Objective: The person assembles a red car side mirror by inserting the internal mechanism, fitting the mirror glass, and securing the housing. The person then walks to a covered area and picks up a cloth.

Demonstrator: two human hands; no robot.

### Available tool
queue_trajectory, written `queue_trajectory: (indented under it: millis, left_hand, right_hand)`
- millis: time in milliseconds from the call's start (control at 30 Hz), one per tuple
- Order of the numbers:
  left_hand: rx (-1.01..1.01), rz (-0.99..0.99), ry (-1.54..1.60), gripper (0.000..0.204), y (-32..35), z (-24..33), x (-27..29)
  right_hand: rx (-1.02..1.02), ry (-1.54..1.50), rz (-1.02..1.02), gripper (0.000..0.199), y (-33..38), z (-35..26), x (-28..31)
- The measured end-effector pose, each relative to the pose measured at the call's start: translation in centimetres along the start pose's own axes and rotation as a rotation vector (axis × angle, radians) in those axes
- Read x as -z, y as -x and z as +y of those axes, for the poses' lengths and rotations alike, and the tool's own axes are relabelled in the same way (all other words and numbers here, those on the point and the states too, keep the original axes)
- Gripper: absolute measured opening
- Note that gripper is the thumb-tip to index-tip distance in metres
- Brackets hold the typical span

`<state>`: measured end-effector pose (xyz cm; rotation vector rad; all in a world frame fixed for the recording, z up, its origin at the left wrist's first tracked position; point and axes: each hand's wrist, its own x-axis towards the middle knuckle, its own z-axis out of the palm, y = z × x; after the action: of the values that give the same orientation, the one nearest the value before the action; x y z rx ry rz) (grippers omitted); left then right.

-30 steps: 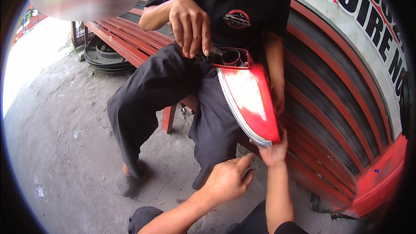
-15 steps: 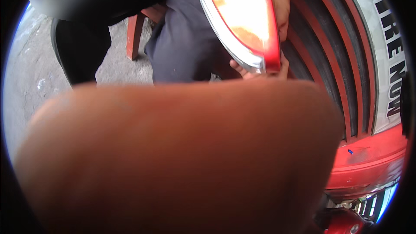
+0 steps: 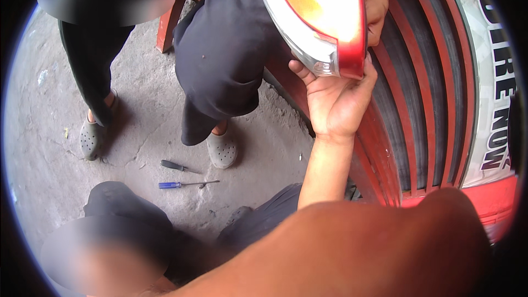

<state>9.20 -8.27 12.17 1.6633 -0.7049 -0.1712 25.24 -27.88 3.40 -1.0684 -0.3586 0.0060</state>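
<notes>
A vehicle light assembly with a red rim, clear silver edge and bright orange-white glare is held up at the top centre. From below, my right hand grips its lower end, palm facing me, fingers and thumb around the edge. A co-worker's hand is against its right side, partly hidden behind it. Very close in front, an out-of-focus bare limb, perhaps my left arm, crosses the lower part of the picture. Its fingers cannot be made out.
A red slatted panel curves along the right beside a printed banner. The co-worker, in dark trousers and grey clogs, is by a red stool. A blue-handled screwdriver and a dark-handled tool lie on the concrete.
The blurred limb has dropped lower, uncovering the floor, the tools and my right forearm. The light assembly appears slightly farther right and higher, still held.
</notes>
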Motion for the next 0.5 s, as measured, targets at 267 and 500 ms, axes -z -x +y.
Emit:
queue_trajectory:
  millis: [267,500]
  left_hand:
    - [0.007,-0.006,0.008,0.022,0.23,0.05,0.10]
    - [-0.008,0.013,-0.009,0.024,0.26,0.48,0.05]
  right_hand:
    - [0.005,0.120,-0.080,0.068,0.21,-0.52,-0.21]
    - [0.020,0.016,-0.027,0.057,0.47,-0.35,-0.61]
